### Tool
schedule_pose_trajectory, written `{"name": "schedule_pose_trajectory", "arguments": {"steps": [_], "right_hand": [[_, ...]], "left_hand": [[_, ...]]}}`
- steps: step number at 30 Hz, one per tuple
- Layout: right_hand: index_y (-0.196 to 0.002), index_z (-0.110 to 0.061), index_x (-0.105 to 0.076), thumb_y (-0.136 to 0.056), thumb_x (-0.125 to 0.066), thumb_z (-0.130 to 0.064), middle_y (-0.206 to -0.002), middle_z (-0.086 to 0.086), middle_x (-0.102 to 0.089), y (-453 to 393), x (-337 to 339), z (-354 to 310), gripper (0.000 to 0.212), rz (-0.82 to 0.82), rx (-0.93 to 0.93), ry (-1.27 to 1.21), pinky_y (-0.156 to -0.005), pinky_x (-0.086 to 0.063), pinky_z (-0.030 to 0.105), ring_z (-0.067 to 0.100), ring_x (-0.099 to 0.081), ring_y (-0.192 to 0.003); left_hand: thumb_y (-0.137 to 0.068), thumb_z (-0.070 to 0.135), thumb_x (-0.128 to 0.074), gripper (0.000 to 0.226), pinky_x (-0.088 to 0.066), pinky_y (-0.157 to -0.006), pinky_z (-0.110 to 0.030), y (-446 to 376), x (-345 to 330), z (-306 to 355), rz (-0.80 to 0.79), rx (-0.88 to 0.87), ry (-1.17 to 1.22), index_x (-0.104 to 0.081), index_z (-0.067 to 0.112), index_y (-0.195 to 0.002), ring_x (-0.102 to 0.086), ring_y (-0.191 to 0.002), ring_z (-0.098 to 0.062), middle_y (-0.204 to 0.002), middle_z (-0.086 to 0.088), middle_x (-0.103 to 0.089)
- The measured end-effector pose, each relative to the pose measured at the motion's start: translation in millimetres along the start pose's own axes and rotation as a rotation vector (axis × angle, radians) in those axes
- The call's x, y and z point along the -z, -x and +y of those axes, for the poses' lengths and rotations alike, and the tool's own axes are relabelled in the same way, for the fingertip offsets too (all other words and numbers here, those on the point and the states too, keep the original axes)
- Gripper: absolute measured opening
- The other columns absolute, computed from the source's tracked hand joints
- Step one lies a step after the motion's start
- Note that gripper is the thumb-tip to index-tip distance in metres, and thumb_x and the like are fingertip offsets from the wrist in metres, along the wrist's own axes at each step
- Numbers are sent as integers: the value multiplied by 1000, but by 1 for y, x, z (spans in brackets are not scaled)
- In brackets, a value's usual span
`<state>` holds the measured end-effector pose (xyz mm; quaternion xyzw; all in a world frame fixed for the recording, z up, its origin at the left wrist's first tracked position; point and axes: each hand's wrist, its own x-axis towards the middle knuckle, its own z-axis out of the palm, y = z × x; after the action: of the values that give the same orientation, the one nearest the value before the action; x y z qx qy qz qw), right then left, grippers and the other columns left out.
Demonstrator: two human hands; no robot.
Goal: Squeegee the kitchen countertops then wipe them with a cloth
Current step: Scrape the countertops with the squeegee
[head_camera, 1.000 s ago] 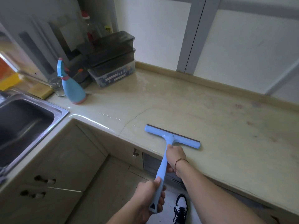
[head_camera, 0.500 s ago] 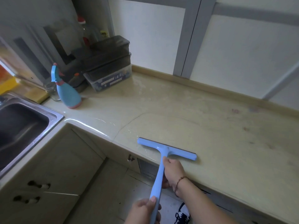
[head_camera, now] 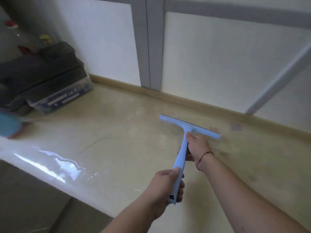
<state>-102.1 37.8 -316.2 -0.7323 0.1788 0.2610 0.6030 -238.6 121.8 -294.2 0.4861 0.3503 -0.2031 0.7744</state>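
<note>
- Both hands grip the squeegee (head_camera: 188, 127): the left hand (head_camera: 165, 185) is wrapped round the handle's end, and the right hand (head_camera: 197, 147) is curled round the neck just under the blade.
- A second ago the blade sat at the counter's front edge; now it is far back on the counter (head_camera: 117, 135), near the backsplash.
- That reads as a finished pull and a reach for a fresh one, further right.
- A wet sheen remains at the front-left edge.
- No cloth is in view, so wiping looks some way off.
</note>
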Motion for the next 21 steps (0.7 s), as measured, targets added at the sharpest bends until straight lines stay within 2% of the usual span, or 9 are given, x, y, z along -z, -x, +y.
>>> {"name": "schedule_pose_trajectory", "arguments": {"steps": [3,6,10,13,14,17,21], "right_hand": [[-78,-3,-57,-100,-48,-30,-61,15,-61,-51,20,-23,36,24,-2,-25,-46,-50,30,24,-61,-42],[-74,-5,-58,-97,-52,-32,-69,17,-65,-86,28,-32,36,59,-30,-46,-50,-54,34,28,-64,-51],[-73,-7,-63,-94,-51,-38,-72,15,-68,-115,31,-36,39,74,-60,-55,-49,-52,31,30,-68,-58],[-91,-3,-68,-84,-52,-47,-86,17,-70,-127,30,-38,48,75,-78,-21,-59,-60,47,34,-70,-68],[-98,-1,-66,-83,-53,-46,-89,18,-70,-129,30,-37,49,74,-89,-16,-58,-59,49,34,-70,-68],[-102,-1,-61,-93,-55,-34,-83,19,-68,-121,28,-37,35,58,-125,-49,-42,-53,35,28,-66,-53],[-103,0,-60,-95,-54,-28,-74,16,-63,-96,26,-23,30,46,-155,-30,-37,-48,27,25,-60,-51]], "left_hand": [[-101,28,-45,30,-40,-45,-19,-38,-34,28,10,47,47,-56,3,-90,-46,-46,-15,-60,-6,-52],[-101,31,-44,31,-43,-44,-19,-62,-53,46,6,126,89,-56,4,-89,-48,-47,-14,-61,-5,-52],[-101,31,-45,32,-46,-44,-18,-83,-64,61,27,178,134,-55,4,-87,-49,-49,-13,-65,-7,-54],[-102,31,-41,33,-44,-45,-18,-89,-65,67,6,219,160,-53,5,-86,-48,-48,-11,-68,-5,-53],[-102,31,-40,33,-42,-44,-18,-90,-64,67,-2,228,156,-53,5,-86,-46,-49,-11,-68,-4,-51],[-103,32,-39,35,-37,-41,-16,-87,-61,61,-7,241,149,-51,5,-84,-43,-45,-10,-65,-3,-46],[-103,33,-39,36,-36,-40,-17,-69,-58,40,-6,267,169,-51,6,-82,-41,-49,-11,-64,-3,-45]]}}
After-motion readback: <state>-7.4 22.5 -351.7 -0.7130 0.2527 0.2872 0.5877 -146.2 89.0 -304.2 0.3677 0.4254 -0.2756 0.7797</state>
